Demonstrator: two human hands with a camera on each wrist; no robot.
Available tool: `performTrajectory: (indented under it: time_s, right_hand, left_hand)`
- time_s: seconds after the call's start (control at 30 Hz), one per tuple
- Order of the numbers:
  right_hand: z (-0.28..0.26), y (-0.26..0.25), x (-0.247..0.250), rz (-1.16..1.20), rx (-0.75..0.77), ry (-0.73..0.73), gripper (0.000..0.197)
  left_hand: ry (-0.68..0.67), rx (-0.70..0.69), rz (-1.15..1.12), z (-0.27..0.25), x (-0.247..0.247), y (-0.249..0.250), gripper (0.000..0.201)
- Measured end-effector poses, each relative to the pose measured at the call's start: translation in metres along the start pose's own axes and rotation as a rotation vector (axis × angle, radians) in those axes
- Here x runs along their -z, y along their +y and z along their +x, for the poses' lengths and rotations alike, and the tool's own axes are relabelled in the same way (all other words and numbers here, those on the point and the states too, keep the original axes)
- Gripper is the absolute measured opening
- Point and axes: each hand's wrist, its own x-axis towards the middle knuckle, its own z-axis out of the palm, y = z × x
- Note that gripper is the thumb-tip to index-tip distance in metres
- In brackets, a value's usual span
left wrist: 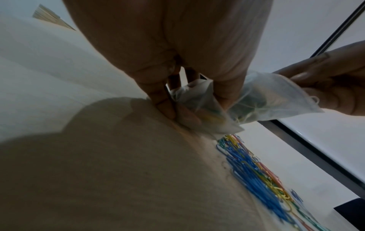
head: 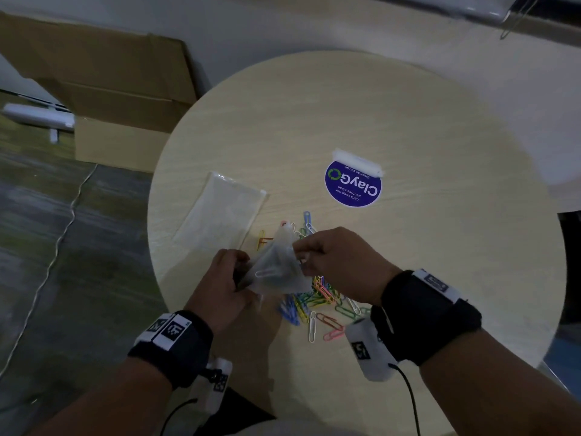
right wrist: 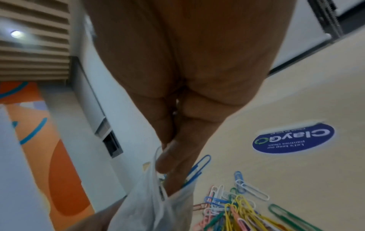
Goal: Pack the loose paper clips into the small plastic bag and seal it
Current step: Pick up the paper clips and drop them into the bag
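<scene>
Two hands (head: pixel 220 284), one small bag (head: pixel 276 265), one bag stack (head: pixel 220 212), many paper clips (head: pixel 317 300), one sticker (head: pixel 352 185)

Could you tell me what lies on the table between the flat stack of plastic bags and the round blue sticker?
In the head view, bare tabletop separates the stack of bags from the blue sticker; the nearest paper clips lie just below that stretch.

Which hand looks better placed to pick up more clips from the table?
Probably the right hand: it pinches only the small bag's edge, right above the clip pile. The left hand grips the bag's body.
</scene>
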Motion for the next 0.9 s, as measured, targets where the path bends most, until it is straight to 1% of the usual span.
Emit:
performTrajectory:
  time_s: [0.07, 0.13, 0.17, 0.2, 0.23, 0.27, 0.3, 0.33, 0.37, 0.4, 0.43, 0.5, 0.57, 0.63, 0.67, 0.77, 0.9]
  right_hand:
    - [-0.001, 0.000, 0.005, 0.275, -0.039, 0.036, 0.028]
    - [-0.006, 0.003, 0.016, 0.592, -0.113, 0.141, 0.023]
    - [-0.007, 0.011, 0.022, 0.671, -0.144, 0.219, 0.019]
    - [-0.007, 0.022, 0.028, 0.692, -0.175, 0.300, 0.017]
    - [-0.005, 0.039, 0.031, 0.646, -0.212, 0.380, 0.016]
    - [-0.001, 0.060, 0.032, 0.514, -0.260, 0.457, 0.017]
    - [0.003, 0.082, 0.031, 0.313, -0.317, 0.501, 0.019]
    - [0.007, 0.098, 0.027, 0.116, -0.375, 0.498, 0.024]
    - [0.009, 0.108, 0.021, -0.029, -0.412, 0.460, 0.032]
    - [0.010, 0.114, 0.012, -0.100, -0.425, 0.421, 0.039]
    - [0.011, 0.116, 0.002, -0.124, -0.407, 0.403, 0.045]
    - [0.012, 0.112, -0.020, -0.175, -0.319, 0.424, 0.054]
    - [0.014, 0.107, -0.040, -0.280, -0.242, 0.412, 0.055]
    - [0.015, 0.100, -0.053, -0.420, -0.225, 0.329, 0.046]
    - [0.015, 0.099, -0.056, -0.447, -0.220, 0.297, 0.040]
    - [0.011, 0.100, -0.049, -0.360, -0.211, 0.272, 0.026]
    - [0.001, 0.108, -0.033, -0.275, -0.250, 0.309, 0.017]
  left_hand:
    - [0.010, -0.003, -0.004, 0.001, 0.000, -0.003, 0.046]
    - [0.017, -0.008, -0.027, 0.002, 0.000, -0.009, 0.047]
    - [0.012, -0.004, -0.047, 0.002, 0.000, -0.013, 0.048]
    - [0.003, 0.006, -0.083, 0.002, 0.000, -0.017, 0.048]
    - [-0.006, 0.019, -0.125, 0.001, 0.001, -0.019, 0.047]
    - [-0.015, 0.035, -0.163, 0.000, 0.001, -0.022, 0.048]
    - [-0.019, 0.051, -0.189, -0.001, 0.000, -0.024, 0.048]
    - [-0.017, 0.059, -0.202, -0.001, 0.000, -0.027, 0.049]
    - [-0.008, 0.064, -0.206, -0.001, -0.001, -0.028, 0.050]
    - [0.000, 0.061, -0.208, -0.001, -0.001, -0.028, 0.050]
    - [0.005, 0.060, -0.207, -0.001, -0.001, -0.030, 0.050]
    - [0.007, 0.063, -0.210, 0.000, -0.001, -0.030, 0.050]
    - [0.007, 0.070, -0.209, 0.000, -0.002, -0.031, 0.051]
    - [0.007, 0.074, -0.201, 0.001, -0.002, -0.030, 0.051]
    - [0.007, 0.075, -0.204, 0.000, -0.003, -0.030, 0.050]
    - [0.008, 0.074, -0.200, 0.000, -0.002, -0.030, 0.050]
    - [0.011, 0.075, -0.169, 0.000, -0.002, -0.029, 0.051]
